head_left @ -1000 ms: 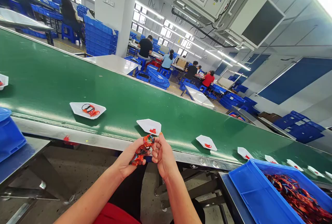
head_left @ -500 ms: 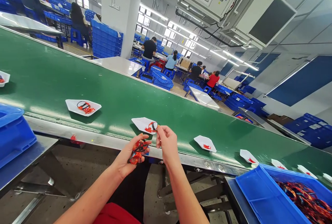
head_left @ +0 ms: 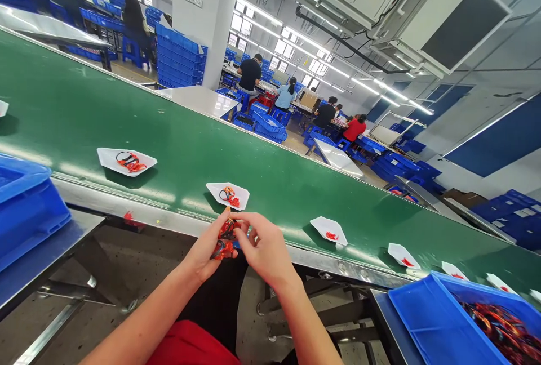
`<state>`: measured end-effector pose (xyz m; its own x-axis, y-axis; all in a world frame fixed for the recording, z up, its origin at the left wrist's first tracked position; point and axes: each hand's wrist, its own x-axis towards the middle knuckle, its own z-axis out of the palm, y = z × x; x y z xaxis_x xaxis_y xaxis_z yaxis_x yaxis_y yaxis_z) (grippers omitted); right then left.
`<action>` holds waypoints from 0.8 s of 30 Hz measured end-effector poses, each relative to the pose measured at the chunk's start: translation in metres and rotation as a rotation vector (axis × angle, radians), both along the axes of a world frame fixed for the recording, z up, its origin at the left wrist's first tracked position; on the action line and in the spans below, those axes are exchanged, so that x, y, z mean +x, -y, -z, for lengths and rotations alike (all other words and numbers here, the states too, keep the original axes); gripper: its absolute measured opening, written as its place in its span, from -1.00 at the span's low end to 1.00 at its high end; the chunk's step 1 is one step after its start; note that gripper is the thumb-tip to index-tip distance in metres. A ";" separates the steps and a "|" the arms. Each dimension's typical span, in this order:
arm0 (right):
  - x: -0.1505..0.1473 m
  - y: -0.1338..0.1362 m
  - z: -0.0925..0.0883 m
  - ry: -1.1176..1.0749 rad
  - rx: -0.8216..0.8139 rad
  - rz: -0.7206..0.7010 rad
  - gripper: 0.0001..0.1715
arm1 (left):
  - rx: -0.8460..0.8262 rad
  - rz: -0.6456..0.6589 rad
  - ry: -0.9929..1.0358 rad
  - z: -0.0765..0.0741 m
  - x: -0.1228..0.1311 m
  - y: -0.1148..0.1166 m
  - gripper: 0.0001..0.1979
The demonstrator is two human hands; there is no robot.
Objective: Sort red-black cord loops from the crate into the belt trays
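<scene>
My left hand (head_left: 207, 252) is closed around a bunch of red-orange and black bands (head_left: 225, 248) at the near edge of the belt. The fingertips of my right hand (head_left: 268, 246) pinch at the same bunch; which strand they grip is partly hidden. Just beyond my hands, a white angular tray (head_left: 214, 190) holds a looped orange-and-black band (head_left: 228, 194) and a small red piece. Another white tray (head_left: 105, 157) to the left contains a black-and-red band (head_left: 132, 162). Rightward, a further white tray (head_left: 321, 225) carries only small red pieces (head_left: 332, 235).
The green conveyor belt (head_left: 177, 145) runs across, with more trays far right. A blue bin (head_left: 426, 308) full of similar bands stands at the right, another blue bin (head_left: 31, 213) at the left. Metal frame legs lie below. Several people sit at tables in the background.
My right hand has moved back from the tray to the bunch in my left hand. The band it held over the tray now lies inside. The trays have shifted slightly left in view.
</scene>
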<state>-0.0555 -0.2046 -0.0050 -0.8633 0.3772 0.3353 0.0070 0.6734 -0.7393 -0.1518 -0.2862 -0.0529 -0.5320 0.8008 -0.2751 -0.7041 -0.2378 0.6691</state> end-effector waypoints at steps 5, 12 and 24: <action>0.010 -0.001 0.003 0.014 0.093 0.018 -0.71 | 0.012 0.099 0.079 0.000 0.008 -0.001 -0.70; 0.013 -0.005 0.021 -0.035 -0.597 0.086 -0.79 | 0.069 0.185 0.024 0.000 0.011 -0.001 -0.65; 0.029 -0.023 0.042 -0.228 -1.788 0.039 -0.75 | 0.037 0.275 -0.057 0.008 0.018 -0.006 -0.63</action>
